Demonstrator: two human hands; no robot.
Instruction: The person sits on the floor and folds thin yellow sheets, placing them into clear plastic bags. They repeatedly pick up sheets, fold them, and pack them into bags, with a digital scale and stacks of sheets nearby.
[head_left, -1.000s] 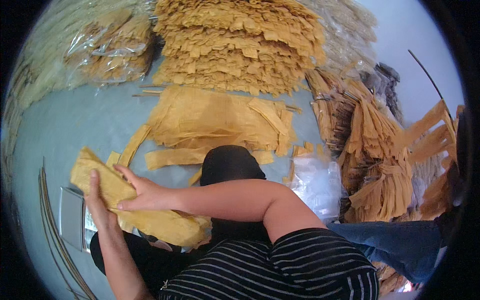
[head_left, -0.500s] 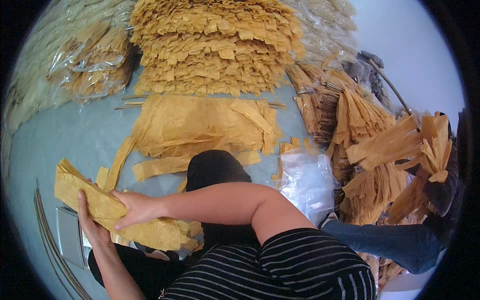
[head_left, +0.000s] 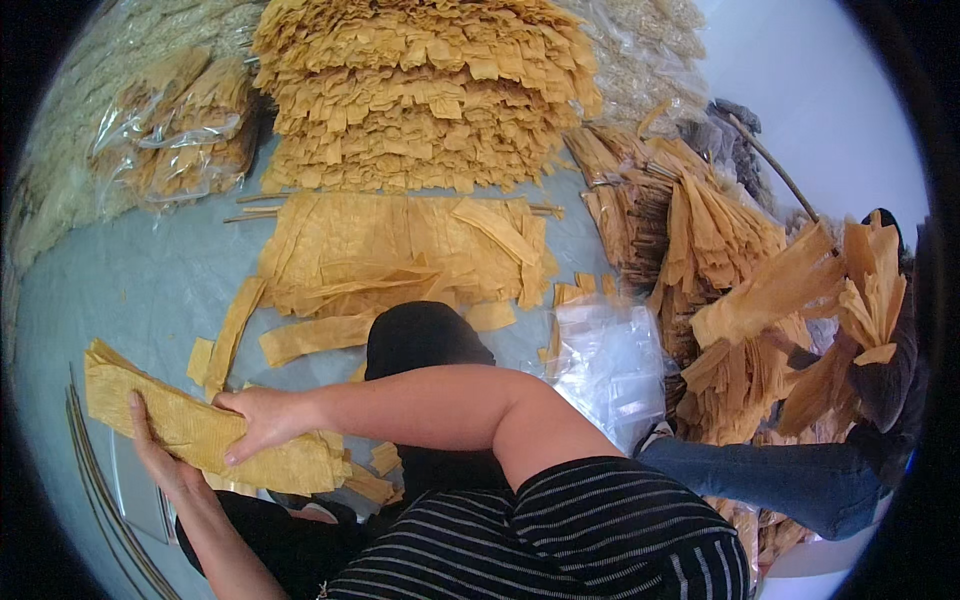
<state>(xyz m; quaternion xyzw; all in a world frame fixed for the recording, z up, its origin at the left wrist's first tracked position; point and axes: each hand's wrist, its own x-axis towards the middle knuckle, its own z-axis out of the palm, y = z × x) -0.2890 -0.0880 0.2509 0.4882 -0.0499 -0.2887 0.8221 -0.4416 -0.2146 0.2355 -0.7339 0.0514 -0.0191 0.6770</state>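
Observation:
Both my hands grip one folded bundle of thin yellow crinkled sheets (head_left: 205, 425), held slantwise at the left. My left hand (head_left: 165, 455) supports it from the near side, its thumb lying up along the face. Over the middle of the bundle, my right hand (head_left: 268, 415) is clamped, with its thumb on top; some fingers are hidden behind the sheets. Loose yellow strips (head_left: 228, 335) lie on the floor just beyond. Farther off is a flat spread of yellow sheets (head_left: 365, 235), with thin sticks showing at its ends.
A tall stack of yellow sheets (head_left: 420, 100) stands at the back, with plastic-wrapped bundles (head_left: 200, 130) left of it. Thin rods (head_left: 95, 480) lie at the left beside a grey box-shaped device (head_left: 135, 485). Clear plastic bags (head_left: 605, 350) and a person in jeans (head_left: 760, 480) are right.
The bundle has shifted slightly left and tilted flatter, with both hands still on it. It covers more of the grey device. At the right, the other person's brown sheets have moved a little.

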